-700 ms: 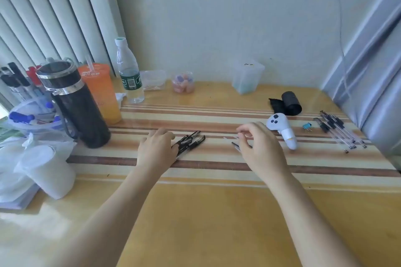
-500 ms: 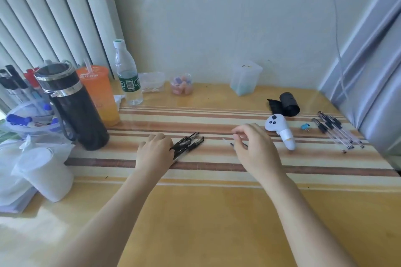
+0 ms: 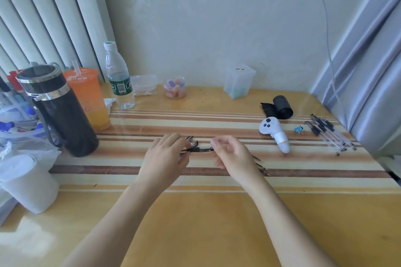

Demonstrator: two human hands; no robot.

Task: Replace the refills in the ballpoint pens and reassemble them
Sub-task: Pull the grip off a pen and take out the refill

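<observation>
The ballpoint pen (image 3: 200, 149) is black and slim. It lies level just above the striped band of the tabletop (image 3: 217, 223), spanning the gap between the two hands. The left hand (image 3: 165, 158) has its fingers curled round the pen's left end, and the right hand (image 3: 232, 157) pinches the right end between thumb and fingertips, so both hands are closed on the one pen.

The pen looks light and stiff, with a smooth plastic barrel that is probably a little slippery. The best grip is likely one on each side of the barrel's joint, firm enough to twist but not so hard that the thin shell flexes. The refill inside is probably much thinner and easier to bend, so it should be drawn straight along the pen's axis, not levered out.

Just beside the right wrist a few thin dark pointed pieces (image 3: 261, 167) lie on the tabletop; they are too small to identify. Right behind the left hand's knuckles, more black pens (image 3: 192, 140) rest on the stripes, partly hidden.

Further back on the right are a white controller (image 3: 274, 134) and a small blue object (image 3: 299, 129). Near the edge lies a loose row of clear pens (image 3: 329, 134) — possibly the supply of refills, though that cannot be confirmed. Behind them lies a black roll (image 3: 281, 110).

Along the wall stand a clear tub (image 3: 238, 81), a small jar (image 3: 174, 88) and a water bottle (image 3: 118, 78).
</observation>
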